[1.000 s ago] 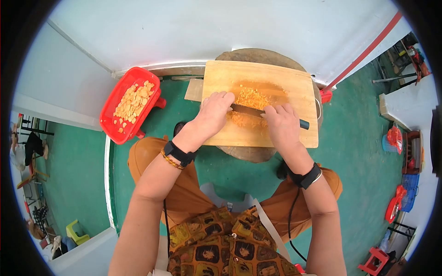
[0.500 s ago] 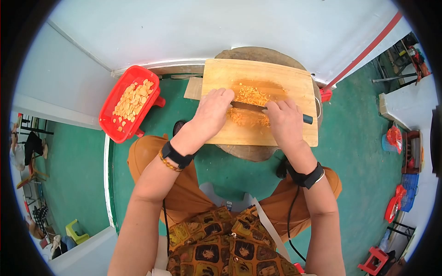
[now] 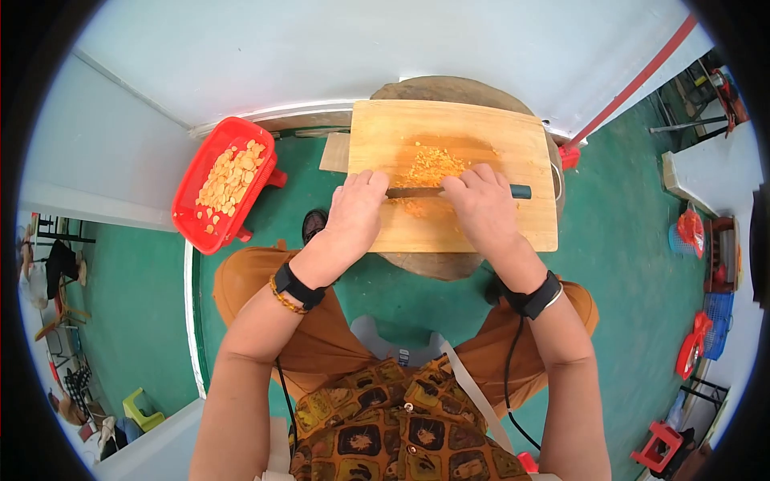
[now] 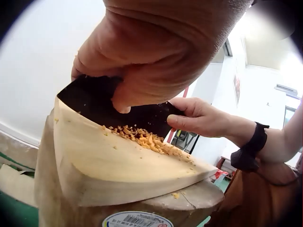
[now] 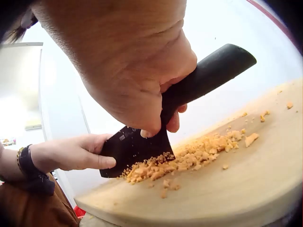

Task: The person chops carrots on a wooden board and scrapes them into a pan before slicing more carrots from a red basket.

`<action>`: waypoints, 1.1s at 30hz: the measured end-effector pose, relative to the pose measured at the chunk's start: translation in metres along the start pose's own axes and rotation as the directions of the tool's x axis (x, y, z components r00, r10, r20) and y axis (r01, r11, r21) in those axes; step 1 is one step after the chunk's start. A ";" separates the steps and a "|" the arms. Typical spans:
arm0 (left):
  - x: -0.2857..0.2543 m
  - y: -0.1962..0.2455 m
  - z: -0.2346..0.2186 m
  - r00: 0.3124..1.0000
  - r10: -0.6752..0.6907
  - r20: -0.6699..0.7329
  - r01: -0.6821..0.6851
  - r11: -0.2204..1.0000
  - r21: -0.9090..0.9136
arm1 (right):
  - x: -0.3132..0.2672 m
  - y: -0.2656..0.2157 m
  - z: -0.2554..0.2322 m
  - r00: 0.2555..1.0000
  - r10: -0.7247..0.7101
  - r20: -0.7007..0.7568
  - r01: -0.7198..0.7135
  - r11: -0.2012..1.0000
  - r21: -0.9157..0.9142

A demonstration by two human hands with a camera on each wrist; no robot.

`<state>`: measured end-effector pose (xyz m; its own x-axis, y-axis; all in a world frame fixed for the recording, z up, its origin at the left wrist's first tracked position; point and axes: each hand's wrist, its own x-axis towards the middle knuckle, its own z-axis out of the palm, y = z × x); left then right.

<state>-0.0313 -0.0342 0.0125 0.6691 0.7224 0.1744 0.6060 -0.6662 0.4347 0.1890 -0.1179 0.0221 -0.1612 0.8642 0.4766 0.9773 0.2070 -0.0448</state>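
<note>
A cleaver (image 3: pixel 417 192) with a dark blade and black handle (image 5: pixel 213 71) lies crosswise over a wooden cutting board (image 3: pixel 449 120). My left hand (image 3: pixel 357 212) pinches the blade's far end, thumb on the near face. Close to the handle, my right hand (image 3: pixel 484 210) grips the cleaver, with thumb and fingers around the blade's base. Finely chopped orange bits (image 3: pixel 433 166) are heaped mostly beyond the blade. In the right wrist view, the blade's lower edge sits among these orange bits (image 5: pixel 189 156). Crumbs cling to the dark blade (image 4: pixel 137 111) in the left wrist view.
The board rests on a wooden stump (image 3: pixel 469 90) by a pale wall. To the left stands a red footed basin (image 3: pixel 266 180) holding orange slices (image 3: pixel 228 176). Baskets (image 3: pixel 716 321) and a red stool (image 3: pixel 659 447) line the right side.
Both hands and the cleaver have shifted left and slightly nearer the body, and the blade now lies more level across the board. The basin and its slices have stayed put.
</note>
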 end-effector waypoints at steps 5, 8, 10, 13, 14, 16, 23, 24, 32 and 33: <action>0.009 0.001 -0.007 0.998 0.045 -0.049 -0.045 0.999 0.001 | 0.004 0.005 -0.006 0.997 0.005 -0.074 -0.004 1.000 0.015; 0.014 0.002 -0.003 1.000 0.006 0.015 -0.007 1.000 0.026 | 0.002 0.006 -0.004 1.000 0.011 -0.024 -0.012 1.000 -0.022; 0.015 0.000 0.001 1.000 0.017 -0.010 -0.017 1.000 0.002 | 0.001 0.006 0.001 0.999 0.042 -0.008 -0.042 0.999 -0.002; 0.019 0.002 0.000 0.997 0.056 -0.059 -0.057 0.998 -0.006 | 0.002 0.008 -0.002 0.998 0.060 -0.034 -0.060 0.998 -0.005; 0.018 0.002 -0.001 0.995 0.066 -0.074 -0.067 0.998 -0.004 | 0.003 0.007 -0.003 0.997 0.060 -0.046 -0.060 0.998 -0.007; 0.020 0.001 0.002 0.997 0.056 -0.060 -0.055 0.998 0.013 | 0.003 0.007 -0.007 0.998 0.046 -0.037 -0.047 0.998 -0.036; 0.027 0.003 0.002 0.994 0.088 -0.062 -0.090 0.996 -0.030 | -0.002 0.010 -0.002 0.996 0.088 -0.035 -0.089 0.995 -0.043; 0.028 0.002 0.002 0.992 0.102 -0.071 -0.104 0.994 -0.029 | -0.001 0.009 -0.004 0.995 0.087 -0.043 -0.090 0.995 -0.049; 0.034 -0.005 0.014 0.989 0.139 -0.051 -0.140 0.990 -0.018 | -0.004 0.011 -0.003 0.994 0.108 -0.005 -0.109 0.992 -0.067; 0.034 -0.003 0.012 0.988 0.143 -0.065 -0.144 0.989 -0.021 | -0.003 0.010 -0.006 0.993 0.115 -0.015 -0.116 0.991 -0.072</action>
<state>-0.0049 -0.0099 0.0068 0.7194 0.6304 0.2917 0.4937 -0.7595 0.4235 0.2001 -0.1209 0.0251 -0.0457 0.8754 0.4813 0.9967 0.0721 -0.0365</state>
